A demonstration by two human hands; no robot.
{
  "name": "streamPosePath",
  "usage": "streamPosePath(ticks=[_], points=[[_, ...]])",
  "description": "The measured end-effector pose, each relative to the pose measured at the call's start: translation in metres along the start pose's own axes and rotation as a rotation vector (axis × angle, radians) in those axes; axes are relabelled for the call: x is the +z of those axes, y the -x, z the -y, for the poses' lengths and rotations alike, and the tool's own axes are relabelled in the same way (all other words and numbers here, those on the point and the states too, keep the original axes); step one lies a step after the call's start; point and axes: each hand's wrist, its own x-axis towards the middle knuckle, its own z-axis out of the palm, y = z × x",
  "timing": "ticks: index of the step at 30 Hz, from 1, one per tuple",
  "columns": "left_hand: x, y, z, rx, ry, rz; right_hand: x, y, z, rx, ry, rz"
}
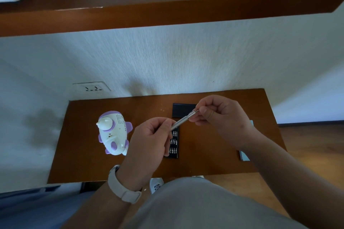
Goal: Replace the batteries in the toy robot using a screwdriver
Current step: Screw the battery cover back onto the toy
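Above the brown desk (204, 154), the left hand (150, 139) is pinching one end of the silver screwdriver (183, 121) with curled fingers. The right hand (221, 115) is pinching the other end, and together they are holding it tilted in the air. Beneath them, a black tray of bits (174, 141) is lying on the desk. The white and purple toy robot (113, 132) is standing on the desk to the left, apart from both hands.

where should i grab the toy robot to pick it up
Probably the white body of the toy robot, below its rounded head, reached from the side facing the left hand. It seems to stand upright on the table, and the smooth head and purple stubs look slippery. That hand and the right hand hold the screwdriver, so free one first.
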Motion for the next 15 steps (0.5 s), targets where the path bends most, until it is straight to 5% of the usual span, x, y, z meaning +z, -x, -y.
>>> streamPosePath(ticks=[15], points=[[0.006, 0.001, 0.019, 0.043, 0.112, 0.172, -0.010, -0.002, -0.001, 0.119, -0.177, 0.101]])
